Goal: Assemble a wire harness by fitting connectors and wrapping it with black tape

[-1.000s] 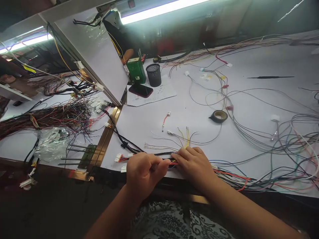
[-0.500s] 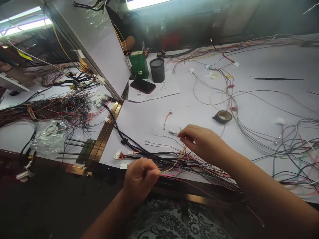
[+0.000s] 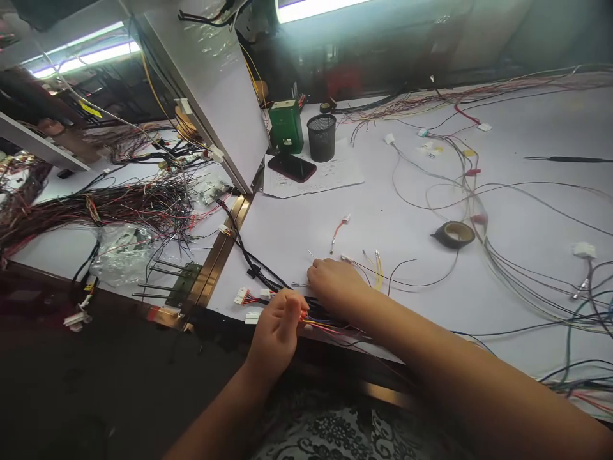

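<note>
My left hand (image 3: 278, 331) is closed on a few thin coloured wires (image 3: 325, 327), pink and yellow among them, at the table's front edge. A small orange-red bit shows by its fingertips. My right hand (image 3: 335, 281) lies just beyond it, back up, over the black cable bundle (image 3: 268, 276). Its fingers curl down and their tips are hidden; pale wire ends stick out to their left. Right of that hand, a small white connector (image 3: 347, 259) and yellow wires with metal terminals (image 3: 378, 265) rest on the table. White plugs (image 3: 242, 296) lie left of my left hand.
A short orange lead (image 3: 339, 234) lies ahead of my hands. Black tape (image 3: 454, 235) and loose grey wires are on the right. A phone (image 3: 292, 167), mesh cup (image 3: 321, 137) and green box (image 3: 286, 126) stand behind, near an upright white panel (image 3: 225, 96).
My right hand has come left and down toward my left hand, and the white connector now lies on the table. The view has swung left.
</note>
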`<state>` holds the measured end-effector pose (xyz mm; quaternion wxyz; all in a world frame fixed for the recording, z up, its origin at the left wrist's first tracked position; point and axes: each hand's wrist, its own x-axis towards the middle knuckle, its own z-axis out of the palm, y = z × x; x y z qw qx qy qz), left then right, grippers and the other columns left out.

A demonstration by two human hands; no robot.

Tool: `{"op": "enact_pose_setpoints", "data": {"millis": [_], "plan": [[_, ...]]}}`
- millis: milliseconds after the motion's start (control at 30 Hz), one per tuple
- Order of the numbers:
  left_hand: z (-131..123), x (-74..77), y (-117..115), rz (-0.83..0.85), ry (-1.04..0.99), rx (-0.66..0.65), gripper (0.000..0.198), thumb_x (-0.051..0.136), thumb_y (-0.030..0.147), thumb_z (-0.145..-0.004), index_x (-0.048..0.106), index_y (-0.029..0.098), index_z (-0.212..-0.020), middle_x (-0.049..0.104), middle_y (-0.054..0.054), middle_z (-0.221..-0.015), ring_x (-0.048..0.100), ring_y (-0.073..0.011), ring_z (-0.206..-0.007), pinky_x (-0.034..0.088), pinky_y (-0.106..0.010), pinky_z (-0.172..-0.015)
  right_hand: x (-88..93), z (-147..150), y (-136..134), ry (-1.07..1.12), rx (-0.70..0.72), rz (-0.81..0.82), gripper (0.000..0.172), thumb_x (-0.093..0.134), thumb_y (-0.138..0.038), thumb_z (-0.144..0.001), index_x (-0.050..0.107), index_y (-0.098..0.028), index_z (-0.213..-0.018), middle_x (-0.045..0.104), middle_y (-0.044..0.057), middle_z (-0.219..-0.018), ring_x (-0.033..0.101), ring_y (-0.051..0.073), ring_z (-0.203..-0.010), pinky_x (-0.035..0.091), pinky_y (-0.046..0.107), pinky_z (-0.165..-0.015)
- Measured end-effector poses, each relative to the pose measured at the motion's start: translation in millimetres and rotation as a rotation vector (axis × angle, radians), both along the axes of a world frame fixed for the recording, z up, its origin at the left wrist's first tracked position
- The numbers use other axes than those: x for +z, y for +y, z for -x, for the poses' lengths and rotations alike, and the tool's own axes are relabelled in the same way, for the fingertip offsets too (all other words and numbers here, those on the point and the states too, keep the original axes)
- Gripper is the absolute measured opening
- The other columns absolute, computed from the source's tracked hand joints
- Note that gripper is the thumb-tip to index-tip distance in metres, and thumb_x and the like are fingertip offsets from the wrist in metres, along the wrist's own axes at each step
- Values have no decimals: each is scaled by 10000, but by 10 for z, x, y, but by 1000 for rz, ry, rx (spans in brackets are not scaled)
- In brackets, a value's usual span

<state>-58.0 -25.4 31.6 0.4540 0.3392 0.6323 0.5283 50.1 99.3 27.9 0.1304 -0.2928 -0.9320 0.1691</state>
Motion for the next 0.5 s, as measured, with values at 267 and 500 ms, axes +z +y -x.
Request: {"op": "enact_pose_setpoints", "data": {"millis": [267,500], "plan": [[-17,-49,127,109,-355,115,446,498,638,-841,521,193,-820,350,79,-526,325,-59,-449,279,-158,-440,244,-266,-43,231,-86,560,95,497,-232,-931,590,-213,-931,593,-31,-660,533,117,-568,398,230,-502],[-55,-22,129,90,-382,73,424,450,623,-873,506,203,-850,349,76,-535,334,-71,-457,301,-179,-454,197,-466,-324,442,7,377,200,495,-275,-952,693,-278,-985,611,-5,-843,569,113,-701,444,245,-615]]}}
